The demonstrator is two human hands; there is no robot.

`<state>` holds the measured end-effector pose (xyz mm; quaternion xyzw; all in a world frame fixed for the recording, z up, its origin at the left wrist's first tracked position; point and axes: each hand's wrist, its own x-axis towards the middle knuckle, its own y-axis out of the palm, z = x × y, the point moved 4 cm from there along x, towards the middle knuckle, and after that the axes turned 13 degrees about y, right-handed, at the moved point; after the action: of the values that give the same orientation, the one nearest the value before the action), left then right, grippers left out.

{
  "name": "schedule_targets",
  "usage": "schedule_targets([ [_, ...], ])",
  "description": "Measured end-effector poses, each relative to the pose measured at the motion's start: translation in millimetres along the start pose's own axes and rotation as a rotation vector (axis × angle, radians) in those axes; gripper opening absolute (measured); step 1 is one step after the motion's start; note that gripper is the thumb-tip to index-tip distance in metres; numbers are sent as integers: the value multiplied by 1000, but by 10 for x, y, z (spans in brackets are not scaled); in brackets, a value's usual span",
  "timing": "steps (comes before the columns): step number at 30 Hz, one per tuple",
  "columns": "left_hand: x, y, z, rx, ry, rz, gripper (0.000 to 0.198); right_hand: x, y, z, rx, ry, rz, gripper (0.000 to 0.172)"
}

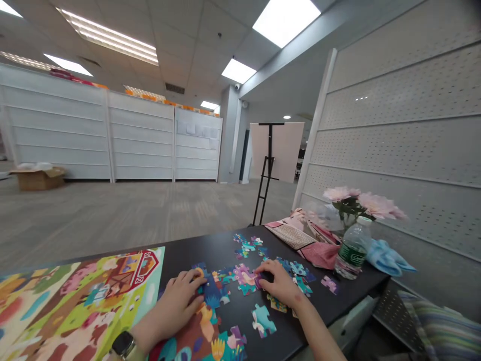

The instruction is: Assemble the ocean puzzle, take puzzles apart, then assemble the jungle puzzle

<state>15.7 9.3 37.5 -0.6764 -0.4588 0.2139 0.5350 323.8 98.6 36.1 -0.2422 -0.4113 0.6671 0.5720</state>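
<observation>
Head camera: at lower centre, the left hand [182, 300] rests with fingers spread on the puzzle [206, 322], while the right hand [278, 283] pinches a pink piece [257, 282] between thumb and forefinger. A teal piece [263, 320] lies below on the counter [205, 244]; a bottle [352, 253] stands at right.

Overexposed ceiling panels [286, 21] cast soft, even light, while wide-angle distortion stretches the edges.

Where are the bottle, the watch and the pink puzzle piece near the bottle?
Bottle [351, 254], head view: its green label.
Watch [123, 343], head view: its dark screen.
Pink puzzle piece [329, 284], head view: its middle.
</observation>
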Motion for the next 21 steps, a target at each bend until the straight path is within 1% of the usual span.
schedule_targets([
  [7, -3, -54, -87, 5, -25, -9, 40, -53, -22, 99, 13, -27, -59, 15],
  [10, -4, -45, -88, 10, -34, -10, 40, -72, -18, 98, 29, -32, -81, 14],
  [13, 13, -11, -55, 13, -30, -38, 40, -78, -15, 78, 60, -37, -107, 17],
  [15, 37, 22, -29, 25, -38, -64, 37, -61, -36, 49, 86, -22, -160, 20],
  [18, 89, 71, -15, 54, -66, -83, 34, -9, -111, -39, 135, 51, -280, 24],
  [21, 145, 112, -17, 78, -96, -63, 40, 24, -189, -169, 202, 138, -385, 24],
])
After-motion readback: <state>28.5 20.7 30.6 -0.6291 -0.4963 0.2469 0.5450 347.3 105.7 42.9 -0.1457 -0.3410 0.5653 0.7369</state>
